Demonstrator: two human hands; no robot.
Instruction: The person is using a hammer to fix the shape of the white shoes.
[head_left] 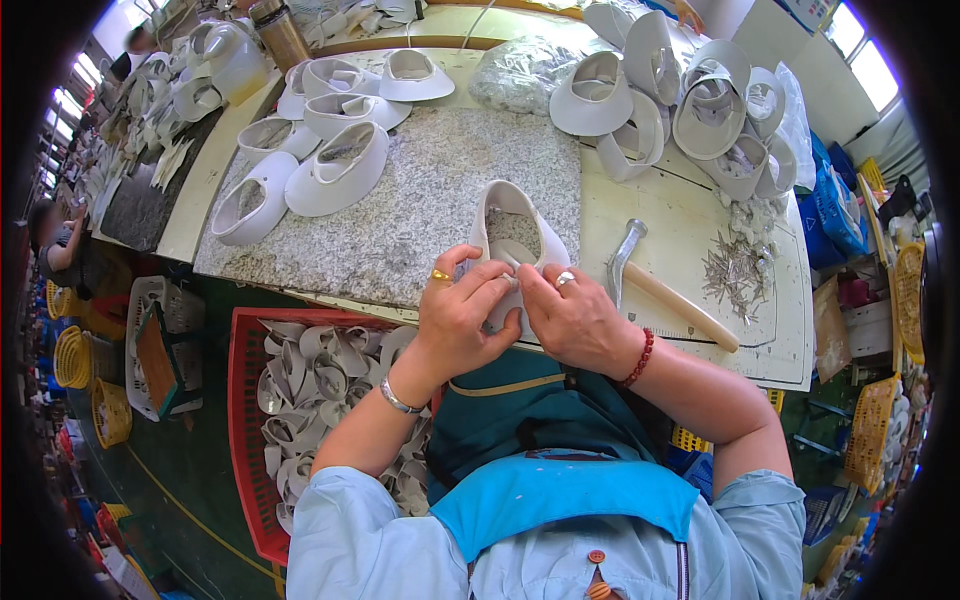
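Here it is, right in front of the person: a white, curved, soft-looking shell piece with an oval opening [549,243], over the near right corner of the grey speckled stone slab [440,170], its rounded end pointing away; whether it rests there or is lifted slightly, I can't tell. And look at the fingers! The left hand [457,312] bends over the near end, fingertips gathered on the edge in what looks like a pinch, the thumb lower down; the right hand [583,318] comes in from the other side, its fingertips bunched at the same spot, nearly meeting the left's. Exactly what lies between them stays hidden. So this 1 piece looks midway, its near end still being worked. Just to the right, a hammer with a metal head and a pale wooden handle [680,304] lies untouched on the cream tabletop [775,350], with a scatter of thin, pale, stick-like bits [738,279] beyond. Farther out, similar white shells [340,172] stand shaped on the slab's far left, and more white shells [592,97] crowd the back right; they look further along, I'd judge. Below left, a red plastic basket [243,430] brims with loose white curved pieces [300,390], so plenty seems left.
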